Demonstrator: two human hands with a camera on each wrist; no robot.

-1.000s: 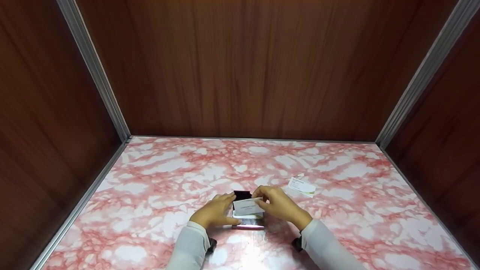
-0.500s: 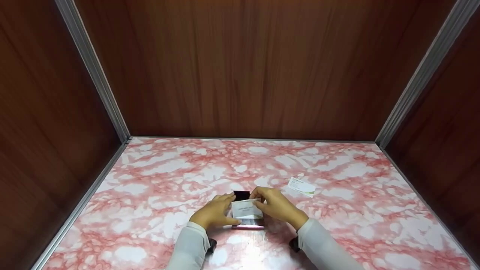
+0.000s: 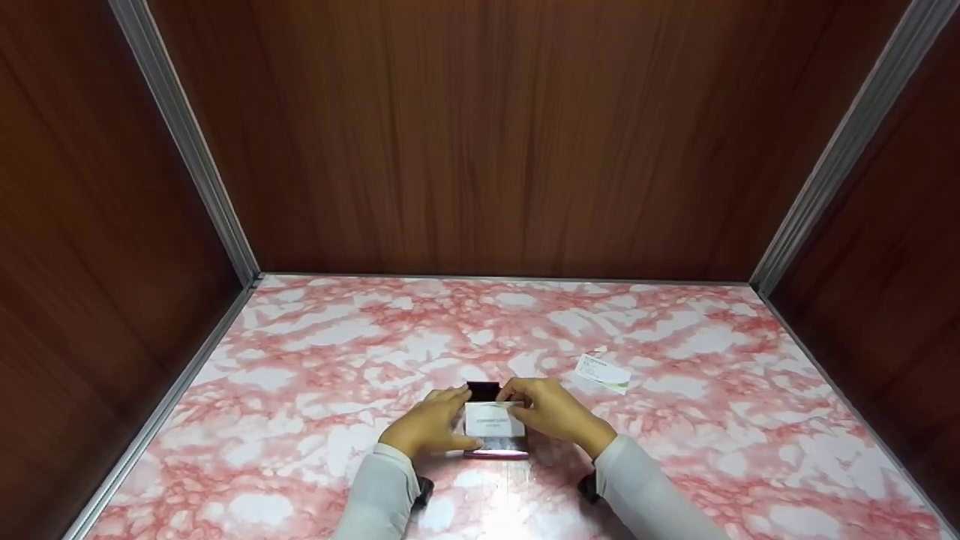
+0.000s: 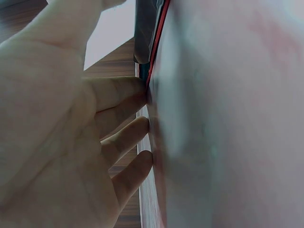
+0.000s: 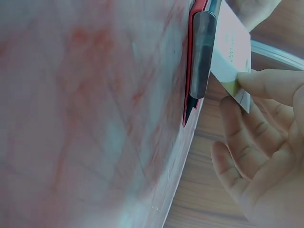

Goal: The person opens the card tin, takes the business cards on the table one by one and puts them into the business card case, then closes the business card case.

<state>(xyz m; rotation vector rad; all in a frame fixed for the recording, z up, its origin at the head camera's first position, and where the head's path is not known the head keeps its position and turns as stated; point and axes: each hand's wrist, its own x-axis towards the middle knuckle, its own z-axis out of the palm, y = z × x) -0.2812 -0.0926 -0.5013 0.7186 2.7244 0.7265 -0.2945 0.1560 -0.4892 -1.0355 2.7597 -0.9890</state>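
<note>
An open business card case (image 3: 483,390), dark inside with a red edge, lies on the table in the head view. My right hand (image 3: 555,411) pinches a white business card (image 3: 491,418) by its right end, between thumb and fingers. In the right wrist view the card (image 5: 232,50) is tilted above the metallic side of the case (image 5: 203,54). My left hand (image 3: 426,424) rests at the case's left side, thumb at its front corner and fingers reaching its lid. The left wrist view shows these fingers (image 4: 129,140) extended, tips down at the case and table.
Another white card with a green corner (image 3: 602,373) lies behind and right of the case, with a small clear piece at its top edge. The red-and-white marbled table (image 3: 337,360) is walled by brown wood panels (image 3: 480,150) with metal corner posts.
The right hand has brought the card slightly left and toward the front; it has straightened over the case. The left hand and the card on the table have stayed put.
</note>
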